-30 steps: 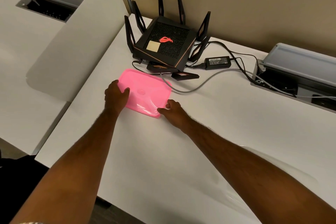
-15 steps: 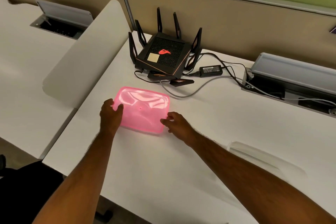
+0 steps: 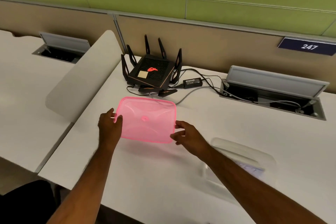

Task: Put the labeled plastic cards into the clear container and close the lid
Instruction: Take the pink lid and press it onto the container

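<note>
A translucent pink lid (image 3: 147,120) is held level a little above the white desk (image 3: 163,178). My left hand (image 3: 109,127) grips its left edge. On the right near corner, my right hand (image 3: 187,135) pinches the lid. The clear container (image 3: 243,152) stands open on the desk at the right, partly hidden behind my right forearm. Pale labeled cards (image 3: 252,169) show faintly inside it.
A black router (image 3: 152,72) with upright antennas sits behind the lid, with a power brick (image 3: 192,82) and cables beside it. An open cable hatch (image 3: 272,94) is set into the desk at the right. A white divider panel (image 3: 81,78) rises at the left.
Both hands have lifted the pink lid off the desk and drawn it toward me. The view has tilted up, and the clear container has come into sight at the right.
</note>
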`<state>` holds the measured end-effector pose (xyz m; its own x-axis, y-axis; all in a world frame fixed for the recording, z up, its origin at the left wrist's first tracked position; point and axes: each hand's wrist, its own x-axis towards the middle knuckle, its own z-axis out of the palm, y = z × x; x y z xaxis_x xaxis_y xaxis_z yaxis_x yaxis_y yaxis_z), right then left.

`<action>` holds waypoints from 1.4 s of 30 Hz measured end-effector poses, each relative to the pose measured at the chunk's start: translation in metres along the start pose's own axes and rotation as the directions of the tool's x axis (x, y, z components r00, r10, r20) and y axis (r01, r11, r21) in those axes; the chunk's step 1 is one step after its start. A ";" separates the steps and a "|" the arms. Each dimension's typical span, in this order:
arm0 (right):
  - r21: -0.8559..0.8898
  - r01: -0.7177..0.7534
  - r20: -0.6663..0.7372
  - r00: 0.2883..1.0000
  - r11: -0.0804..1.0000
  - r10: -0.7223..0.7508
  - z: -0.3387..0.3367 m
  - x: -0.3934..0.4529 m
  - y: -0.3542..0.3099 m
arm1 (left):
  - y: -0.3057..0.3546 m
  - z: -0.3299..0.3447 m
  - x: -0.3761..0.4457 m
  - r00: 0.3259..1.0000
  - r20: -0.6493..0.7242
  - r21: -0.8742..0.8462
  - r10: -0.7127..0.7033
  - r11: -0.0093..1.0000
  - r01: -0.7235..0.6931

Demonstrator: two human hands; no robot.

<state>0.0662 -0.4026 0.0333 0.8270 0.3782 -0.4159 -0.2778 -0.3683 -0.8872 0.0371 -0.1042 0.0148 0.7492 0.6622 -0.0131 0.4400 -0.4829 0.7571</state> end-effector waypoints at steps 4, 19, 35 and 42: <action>0.038 0.024 -0.046 0.999 0.999 -0.022 -0.027 -0.034 0.010 | 0.024 0.006 -0.020 0.995 0.066 0.036 0.072 0.997 -0.075; 0.313 0.078 -0.323 0.946 0.947 0.029 -0.125 -0.136 0.060 | 0.104 0.067 -0.107 0.936 0.202 -0.102 0.289 0.957 -0.273; 0.389 0.205 -0.545 0.837 0.898 0.045 -0.196 -0.195 0.104 | 0.163 0.106 -0.177 0.898 0.291 -0.316 0.330 0.919 -0.235; 0.458 0.217 -0.550 0.831 0.862 0.083 -0.212 -0.208 0.125 | 0.164 0.122 -0.186 0.876 0.465 -0.416 0.132 0.905 0.084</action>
<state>-0.0375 -0.7073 0.0511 0.9330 -0.1835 -0.3096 -0.2837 0.1540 -0.9465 0.0303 -0.3764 0.0618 0.9442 0.2497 -0.2148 0.2553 -0.1427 0.9563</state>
